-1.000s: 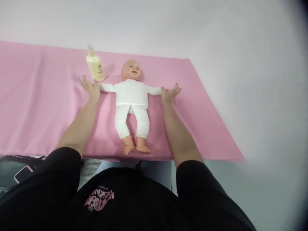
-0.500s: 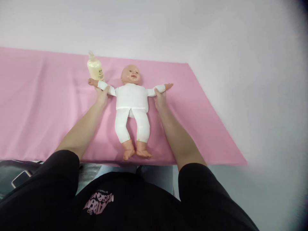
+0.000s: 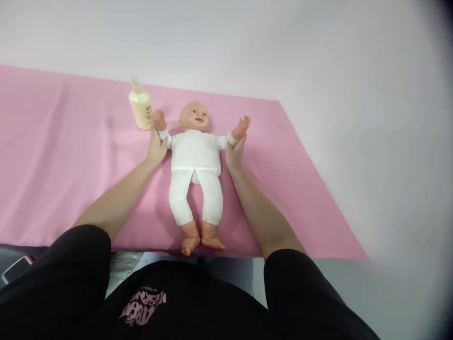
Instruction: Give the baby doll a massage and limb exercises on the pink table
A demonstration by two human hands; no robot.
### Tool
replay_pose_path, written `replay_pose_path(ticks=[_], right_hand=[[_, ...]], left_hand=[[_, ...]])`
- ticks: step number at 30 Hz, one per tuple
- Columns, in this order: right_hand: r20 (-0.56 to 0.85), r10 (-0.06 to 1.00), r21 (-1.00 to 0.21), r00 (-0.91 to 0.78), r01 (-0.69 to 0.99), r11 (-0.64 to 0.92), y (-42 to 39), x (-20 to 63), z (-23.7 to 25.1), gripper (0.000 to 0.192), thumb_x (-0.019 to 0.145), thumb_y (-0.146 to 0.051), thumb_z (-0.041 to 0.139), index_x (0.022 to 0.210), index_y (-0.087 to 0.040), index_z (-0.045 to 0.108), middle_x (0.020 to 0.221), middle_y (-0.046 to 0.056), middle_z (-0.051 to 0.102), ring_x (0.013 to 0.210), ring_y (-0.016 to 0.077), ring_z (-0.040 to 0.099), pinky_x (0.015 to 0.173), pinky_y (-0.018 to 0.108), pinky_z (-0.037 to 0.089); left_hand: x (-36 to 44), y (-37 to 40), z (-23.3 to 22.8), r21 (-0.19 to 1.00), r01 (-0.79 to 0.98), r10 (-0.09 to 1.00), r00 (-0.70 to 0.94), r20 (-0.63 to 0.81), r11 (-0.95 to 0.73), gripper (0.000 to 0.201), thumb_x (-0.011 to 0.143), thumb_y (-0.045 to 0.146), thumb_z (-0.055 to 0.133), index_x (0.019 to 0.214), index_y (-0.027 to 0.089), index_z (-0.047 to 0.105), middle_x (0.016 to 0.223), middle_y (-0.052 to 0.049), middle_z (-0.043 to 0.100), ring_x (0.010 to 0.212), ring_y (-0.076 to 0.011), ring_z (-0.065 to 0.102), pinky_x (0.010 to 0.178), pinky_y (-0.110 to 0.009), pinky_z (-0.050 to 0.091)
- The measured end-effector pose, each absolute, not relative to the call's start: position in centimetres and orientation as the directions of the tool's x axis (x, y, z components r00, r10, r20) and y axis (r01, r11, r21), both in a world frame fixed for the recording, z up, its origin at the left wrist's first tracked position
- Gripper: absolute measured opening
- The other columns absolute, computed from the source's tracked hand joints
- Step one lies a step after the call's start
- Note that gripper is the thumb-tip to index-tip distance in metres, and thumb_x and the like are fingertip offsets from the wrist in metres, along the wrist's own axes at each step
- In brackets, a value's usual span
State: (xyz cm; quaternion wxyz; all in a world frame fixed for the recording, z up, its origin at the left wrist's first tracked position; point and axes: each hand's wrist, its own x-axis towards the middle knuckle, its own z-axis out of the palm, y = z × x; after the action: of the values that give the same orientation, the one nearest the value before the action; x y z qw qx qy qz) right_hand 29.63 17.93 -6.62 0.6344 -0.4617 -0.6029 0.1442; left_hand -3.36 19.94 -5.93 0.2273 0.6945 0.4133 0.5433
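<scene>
- Head view counts one baby doll (image 3: pixel 196 156), one cream lotion bottle (image 3: pixel 140 106), one pink cloth (image 3: pixel 60 156), and two bare hands.
- One dark phone (image 3: pixel 14 268) shows at the lower left edge, below the cloth's near edge.
- One doll lies on its back near the middle of the pink cloth, in a white long-sleeved suit.
- Its long axis runs from the near edge of the cloth to the far edge: bare feet toward the person, head away, face up.
- Both doll arms are bent upward at the elbow, its small hands raised on either side of the head.
- Left hand (image 3: pixel 156 145) is closed around the doll's forearm on the bottle side, fingers wrapped at the white cuff.
- Right hand (image 3: pixel 234 153) is closed around the doll's other forearm, gripping just below the cuff.
- Lotion bottle stands upright on the cloth, just beside the doll's raised hand and the left hand; whether it touches them cannot be told.
- Both forearms reach forward over the cloth, one on each side of the doll's legs, from black sleeves.
</scene>
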Motion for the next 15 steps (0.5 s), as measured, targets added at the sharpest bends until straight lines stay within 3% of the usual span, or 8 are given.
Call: replay_pose_path(ticks=[4, 7, 11, 15], right_hand=[[0.655, 0.755, -0.673, 0.007, 0.459, 0.580, 17.4, 29.0, -7.2, 0.054, 0.097, -0.019, 0.047, 0.149, -0.029, 0.060, 0.150, 0.010, 0.065, 0.148, 0.0277, 0.056, 0.133, 0.059, 0.039], [0.613, 0.784, -0.643, -0.097, 0.515, 0.567, 17.4, 29.0, -7.4, 0.058, 0.090, -0.009, 0.046, 0.139, -0.030, 0.071, 0.140, 0.008, 0.070, 0.139, 0.0268, 0.061, 0.133, 0.057, 0.040], [0.612, 0.785, -0.647, -0.093, 0.511, 0.566, 17.6, 29.0, -7.6, 0.061, 0.086, -0.008, 0.050, 0.141, -0.031, 0.066, 0.143, 0.008, 0.068, 0.141, 0.0270, 0.059, 0.133, 0.057, 0.040], [0.547, 0.835, -0.771, 0.055, 0.423, 0.477, 17.7, 29.3, -8.1, 0.055, 0.088, -0.017, 0.057, 0.142, -0.028, 0.055, 0.144, 0.009, 0.066, 0.138, 0.0276, 0.060, 0.128, 0.061, 0.045]], left_hand=[[-2.7, 19.7, -6.0, 0.622, 0.465, 0.773, 0.299, 0.560, -0.630, 0.058, 0.105, 0.041, 0.055, 0.159, 0.022, 0.052, 0.158, -0.018, 0.057, 0.156, -0.0358, 0.046, 0.136, -0.059, 0.028], [-2.5, 19.8, -6.2, 0.536, 0.540, 0.759, 0.401, 0.514, -0.649, 0.061, 0.101, 0.026, 0.051, 0.161, 0.023, 0.054, 0.152, -0.017, 0.060, 0.145, -0.0359, 0.054, 0.130, -0.061, 0.038], [-2.6, 19.8, -6.3, 0.547, 0.556, 0.777, 0.377, 0.505, -0.625, 0.062, 0.101, 0.027, 0.053, 0.163, 0.022, 0.052, 0.148, -0.017, 0.062, 0.144, -0.0366, 0.055, 0.129, -0.061, 0.039], [-3.1, 20.0, -6.4, 0.643, 0.448, 0.778, 0.259, 0.572, -0.622, 0.063, 0.104, 0.047, 0.061, 0.160, 0.021, 0.048, 0.155, -0.018, 0.060, 0.153, -0.0359, 0.050, 0.134, -0.059, 0.033]])
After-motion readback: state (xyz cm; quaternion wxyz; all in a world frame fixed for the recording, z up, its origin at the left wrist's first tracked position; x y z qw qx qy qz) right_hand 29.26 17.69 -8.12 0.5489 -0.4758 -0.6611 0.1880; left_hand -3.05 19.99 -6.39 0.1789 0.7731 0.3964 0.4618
